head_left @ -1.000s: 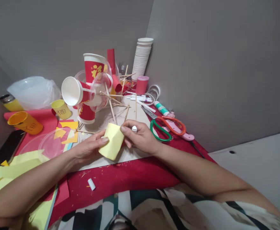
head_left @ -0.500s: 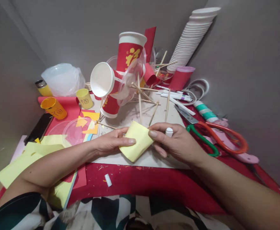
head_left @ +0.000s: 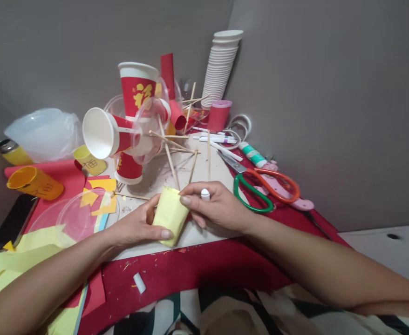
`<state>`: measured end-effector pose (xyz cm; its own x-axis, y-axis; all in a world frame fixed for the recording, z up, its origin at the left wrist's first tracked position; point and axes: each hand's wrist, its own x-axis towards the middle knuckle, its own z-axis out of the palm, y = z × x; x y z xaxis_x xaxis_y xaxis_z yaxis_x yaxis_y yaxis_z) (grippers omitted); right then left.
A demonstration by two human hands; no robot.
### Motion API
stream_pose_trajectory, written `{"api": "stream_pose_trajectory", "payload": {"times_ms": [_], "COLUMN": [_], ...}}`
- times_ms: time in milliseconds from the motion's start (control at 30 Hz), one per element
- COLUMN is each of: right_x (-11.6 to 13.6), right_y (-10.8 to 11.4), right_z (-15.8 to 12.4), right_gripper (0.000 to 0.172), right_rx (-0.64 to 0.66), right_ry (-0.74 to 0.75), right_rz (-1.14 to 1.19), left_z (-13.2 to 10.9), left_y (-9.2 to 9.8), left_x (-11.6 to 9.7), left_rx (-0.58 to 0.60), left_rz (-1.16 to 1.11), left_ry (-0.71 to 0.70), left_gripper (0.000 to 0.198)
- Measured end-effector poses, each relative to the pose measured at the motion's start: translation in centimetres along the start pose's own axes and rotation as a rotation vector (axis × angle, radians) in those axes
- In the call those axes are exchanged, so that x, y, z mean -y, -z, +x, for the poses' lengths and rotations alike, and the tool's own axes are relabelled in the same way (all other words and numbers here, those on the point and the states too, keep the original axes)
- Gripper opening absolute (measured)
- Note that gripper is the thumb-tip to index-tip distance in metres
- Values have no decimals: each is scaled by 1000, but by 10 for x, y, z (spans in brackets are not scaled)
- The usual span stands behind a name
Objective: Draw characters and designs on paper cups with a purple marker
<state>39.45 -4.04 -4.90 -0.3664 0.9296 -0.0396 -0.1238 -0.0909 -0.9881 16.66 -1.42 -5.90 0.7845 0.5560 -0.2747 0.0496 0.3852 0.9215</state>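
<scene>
My left hand [head_left: 136,226] and my right hand [head_left: 215,207] together hold a pale yellow paper tube [head_left: 170,214] just above the white board [head_left: 201,174]. The left thumb presses along the tube's lower end. Right thumb and fingers pinch its upper rim. A small white capped stick, like a glue stick [head_left: 205,194], sits between the right fingers. Just behind the tube stands a build of red paper cups [head_left: 134,95], a sideways white-mouthed cup [head_left: 98,133], clear lids and wooden skewers [head_left: 170,160].
Green and orange scissors [head_left: 260,186] lie right of my hand. A white cup stack [head_left: 221,65] leans in the corner. Yellow paper cups [head_left: 35,182], a clear lid [head_left: 82,211], yellow sheets [head_left: 23,253] and a phone [head_left: 10,223] lie left. A white cap [head_left: 139,282] rests on red cloth.
The tube has turned more upright, and my left thumb has slid down to its lower end. Right hand keeps its pinch on the rim. The view swung back.
</scene>
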Motion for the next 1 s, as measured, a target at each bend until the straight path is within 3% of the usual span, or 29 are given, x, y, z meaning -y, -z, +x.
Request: {"api": "stream_pose_trajectory", "payload": {"times_ms": [200,500,833,1000], "right_x": [7,8,9,8], "right_y": [1,0,-2,-1], "right_z": [-1,-2,-13,-15], "right_gripper": [43,38,34,43], "right_rx": [44,-52,-61,-126], "right_ry": [42,108,38,33], "right_rz": [46,34,-126,-214], "left_z": [-1,-10,-8,-8], "left_y": [-2,-2,-10,-10], "left_x": [-6,-1,0,4], "left_rx": [-39,-190,-126,-104], "left_rz": [88,266,300,264], "left_ry": [19,-5,-25,-84], "left_gripper": [100,89,101,107]}}
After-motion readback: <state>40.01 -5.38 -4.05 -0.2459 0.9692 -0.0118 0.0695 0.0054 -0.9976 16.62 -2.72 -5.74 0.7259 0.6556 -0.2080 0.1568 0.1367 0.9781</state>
